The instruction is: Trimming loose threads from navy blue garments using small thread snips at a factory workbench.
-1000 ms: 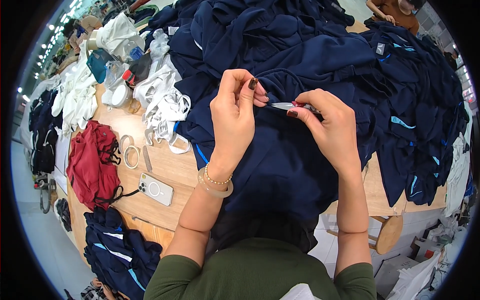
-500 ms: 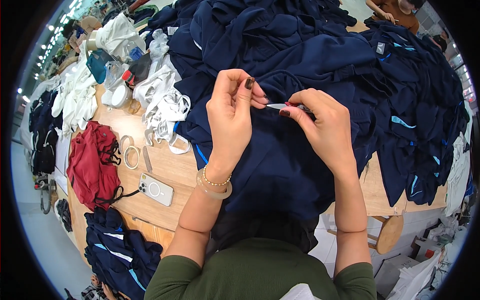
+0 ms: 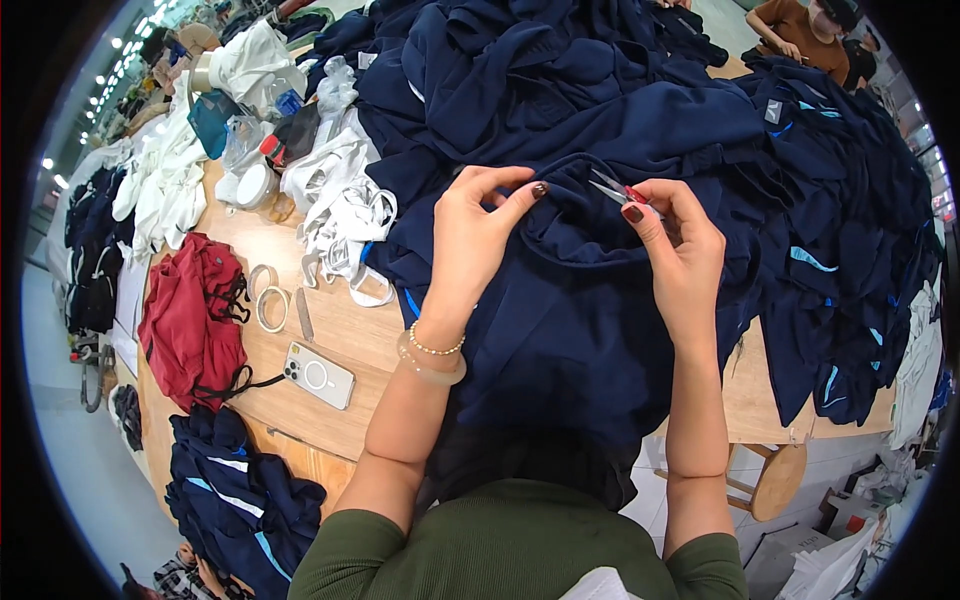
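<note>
A navy garment (image 3: 570, 330) lies across my lap and the table edge, with a round, gathered opening (image 3: 585, 255) between my hands. At the left rim of that opening, my left hand (image 3: 473, 235) pinches the fabric between thumb and forefinger. My right hand (image 3: 685, 240) grips small thread snips (image 3: 612, 190), silver-bladed with a bit of red at the grip. Their two blades stand apart and point up and left over the cloth. The lower part of the snips is hidden inside my palm.
Navy garments (image 3: 560, 60) are heaped ahead and to the right. On the left lie white straps (image 3: 345, 215), a red bag (image 3: 195, 320), tape rolls (image 3: 272, 308) and a phone (image 3: 320, 375). A wooden stool (image 3: 780, 482) stands at lower right. Another person (image 3: 805, 35) is at far right.
My hands have drawn apart. The snips have left my left fingertips, and their blades have spread. The garment's round opening now shows between my hands.
</note>
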Demonstrator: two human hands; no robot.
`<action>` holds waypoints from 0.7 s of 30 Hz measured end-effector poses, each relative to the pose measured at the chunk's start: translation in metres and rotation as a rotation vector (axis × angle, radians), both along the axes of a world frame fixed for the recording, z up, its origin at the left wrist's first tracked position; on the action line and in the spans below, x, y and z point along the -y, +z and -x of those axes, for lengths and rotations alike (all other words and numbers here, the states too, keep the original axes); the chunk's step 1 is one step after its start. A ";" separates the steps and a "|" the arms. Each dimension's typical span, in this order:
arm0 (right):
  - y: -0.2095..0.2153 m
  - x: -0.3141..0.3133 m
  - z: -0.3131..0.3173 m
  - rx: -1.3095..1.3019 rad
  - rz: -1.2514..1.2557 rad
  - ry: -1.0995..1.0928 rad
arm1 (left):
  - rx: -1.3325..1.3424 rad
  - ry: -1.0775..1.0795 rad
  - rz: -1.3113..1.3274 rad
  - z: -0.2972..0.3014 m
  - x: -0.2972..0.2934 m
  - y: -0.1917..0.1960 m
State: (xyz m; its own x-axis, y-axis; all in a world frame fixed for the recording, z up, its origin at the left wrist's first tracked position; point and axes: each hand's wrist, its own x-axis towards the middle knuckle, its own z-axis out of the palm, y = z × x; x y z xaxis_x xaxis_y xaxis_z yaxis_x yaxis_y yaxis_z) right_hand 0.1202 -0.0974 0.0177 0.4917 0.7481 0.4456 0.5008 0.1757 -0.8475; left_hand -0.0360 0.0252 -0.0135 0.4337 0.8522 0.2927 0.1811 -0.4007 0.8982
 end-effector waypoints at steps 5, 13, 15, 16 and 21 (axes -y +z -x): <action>0.000 0.000 0.000 -0.003 0.068 0.005 | 0.469 0.086 0.126 -0.007 -0.003 -0.006; -0.003 0.001 -0.016 -0.085 -0.100 -0.080 | -0.192 0.207 0.294 0.059 -0.013 -0.010; -0.003 0.003 -0.021 -0.080 -0.137 -0.066 | -0.277 0.324 -0.385 0.049 0.005 -0.016; 0.000 0.006 -0.021 -0.094 -0.122 -0.104 | -0.182 0.211 -0.306 0.044 0.010 -0.011; 0.008 0.014 -0.023 -0.124 -0.126 -0.118 | 0.051 -0.007 -0.426 0.030 0.029 -0.009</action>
State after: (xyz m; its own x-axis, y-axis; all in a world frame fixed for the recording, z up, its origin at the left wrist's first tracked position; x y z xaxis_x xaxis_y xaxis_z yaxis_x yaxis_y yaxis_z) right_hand 0.1435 -0.1114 0.0254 0.6292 0.6245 0.4627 0.4175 0.2307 -0.8789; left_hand -0.0664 -0.0041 -0.0222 0.4145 0.6476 0.6394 0.1366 -0.7388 0.6599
